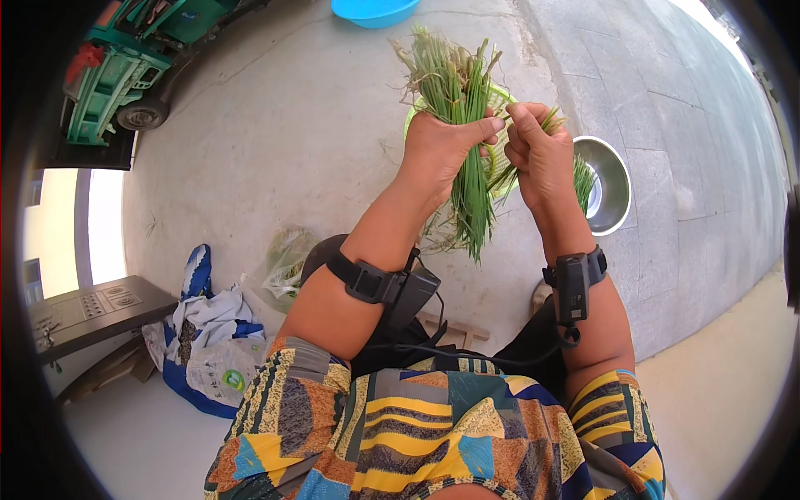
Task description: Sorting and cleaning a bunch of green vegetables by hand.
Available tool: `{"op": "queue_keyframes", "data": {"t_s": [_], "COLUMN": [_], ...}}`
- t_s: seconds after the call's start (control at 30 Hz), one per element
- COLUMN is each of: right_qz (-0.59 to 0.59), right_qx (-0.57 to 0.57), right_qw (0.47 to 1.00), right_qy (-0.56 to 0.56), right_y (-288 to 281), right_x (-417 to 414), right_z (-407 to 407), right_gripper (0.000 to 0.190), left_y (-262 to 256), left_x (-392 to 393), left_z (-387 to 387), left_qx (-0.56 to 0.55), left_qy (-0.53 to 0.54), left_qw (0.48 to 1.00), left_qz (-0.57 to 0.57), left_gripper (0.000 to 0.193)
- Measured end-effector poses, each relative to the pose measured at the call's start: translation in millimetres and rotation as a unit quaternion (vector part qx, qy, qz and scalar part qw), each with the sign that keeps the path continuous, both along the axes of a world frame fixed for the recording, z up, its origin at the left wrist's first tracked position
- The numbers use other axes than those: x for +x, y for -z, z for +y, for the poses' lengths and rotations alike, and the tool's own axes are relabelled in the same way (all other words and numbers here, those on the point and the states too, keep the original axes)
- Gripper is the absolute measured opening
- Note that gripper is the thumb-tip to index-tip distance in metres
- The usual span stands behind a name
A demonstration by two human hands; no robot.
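Note:
My left hand (440, 147) grips a thick bundle of green chives (472, 187), its pale, ragged root ends pointing away from me and the leaf tips hanging towards me. Close beside it on the right, my right hand (540, 147) is closed around a smaller bunch of chives (553, 122), whose cut-looking ends poke out above the fingers. A yellow-green plastic basket (503, 100) sits below and behind both hands, partly hidden by them. Right of my right wrist stands a stainless steel basin (615, 187) with chives (583, 184) inside.
A blue plastic basin (375, 14) is on the concrete floor at the far side. Left of my knee lies a clear plastic bag (287, 262); farther left are a blue-and-white sack (212, 350) and a dark metal panel (103, 309). A green vehicle (119, 81) stands upper left.

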State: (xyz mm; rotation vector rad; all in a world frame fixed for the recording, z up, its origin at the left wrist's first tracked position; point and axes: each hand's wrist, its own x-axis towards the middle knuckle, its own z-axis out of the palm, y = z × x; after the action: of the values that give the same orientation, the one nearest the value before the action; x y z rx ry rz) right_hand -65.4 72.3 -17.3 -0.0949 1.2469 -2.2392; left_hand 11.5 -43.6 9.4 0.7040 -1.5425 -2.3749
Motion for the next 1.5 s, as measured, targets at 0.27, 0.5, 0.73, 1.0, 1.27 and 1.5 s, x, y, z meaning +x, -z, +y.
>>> {"op": "queue_keyframes", "data": {"t_s": [0.27,0.5,0.73,1.0,1.27,1.5], "right_qz": [0.002,0.099,0.061,0.069,0.029,0.037], "right_qx": [-0.013,0.115,0.095,0.094,0.017,-0.012], "right_qw": [0.997,0.989,0.989,0.993,0.996,0.992], "right_qy": [0.078,0.002,0.098,-0.035,0.086,0.12], "right_y": [2,-2,-2,-2,-5,-4], "right_x": [-15,5,-23,5,-23,-24], "right_z": [5,-6,9,-7,12,14], "right_gripper": [0.018,0.013,0.014,0.026,0.025,0.027], "left_y": [2,4,6,5,5,6], "left_x": [0,1,0,0,1,1], "left_z": [-7,-7,-8,-7,-13,-15], "left_qx": [-0.001,-0.016,-0.034,-0.042,-0.072,-0.06], "left_qy": [-0.049,-0.027,-0.031,-0.031,0.006,-0.003], "left_qw": [0.999,0.999,0.999,0.998,0.997,0.998], "left_qz": [0.022,0.025,0.019,0.02,-0.008,-0.007], "left_gripper": [0.018,0.017,0.015,0.015,0.016,0.017]}}
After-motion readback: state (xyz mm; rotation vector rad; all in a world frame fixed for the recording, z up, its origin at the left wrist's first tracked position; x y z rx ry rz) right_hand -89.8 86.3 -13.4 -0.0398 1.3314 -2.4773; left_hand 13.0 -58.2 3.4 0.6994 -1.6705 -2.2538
